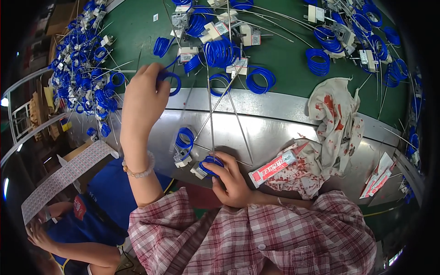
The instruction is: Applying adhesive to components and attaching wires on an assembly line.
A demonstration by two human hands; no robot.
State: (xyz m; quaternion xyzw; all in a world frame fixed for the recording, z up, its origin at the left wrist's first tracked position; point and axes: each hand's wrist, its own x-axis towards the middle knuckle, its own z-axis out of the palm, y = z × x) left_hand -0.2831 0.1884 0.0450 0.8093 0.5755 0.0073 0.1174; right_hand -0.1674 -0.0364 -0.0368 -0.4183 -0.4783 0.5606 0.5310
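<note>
Nearest the plaid shirt, the right hand (231, 183) is holding a capillary thermostat (211, 166) low over the steel ledge (279, 121), its thumb and fingers grasping the blue coil from the side. That hold is probably keeping the springy loops together while the white body is pointing leftward. Just beside it, a second thermostat (182, 159) is lying on the ledge, near enough to be within easy reach.

To the right, a red-and-white squeeze tube (274, 168) is resting with its nozzle over a red-stained rag (337, 110), which is perhaps serving to catch drips (the blotches are certainly suggesting so). A crumpled tube (378, 176) is lying farther right, set apart.

Farther out, the left hand (146, 94) is curling around a blue coil (179, 84) at the edge of the green work surface (133, 27); the palm is facing away, so whether the fingers are gripping or merely touching, I cannot tell.

Beyond, a loose cluster of thermostats (220, 52) is lying in front of the person, with straight metal probes sticking out, while denser heaps are sitting left (82, 75) and right (366, 36), seemingly keeping the middle workable.
</note>
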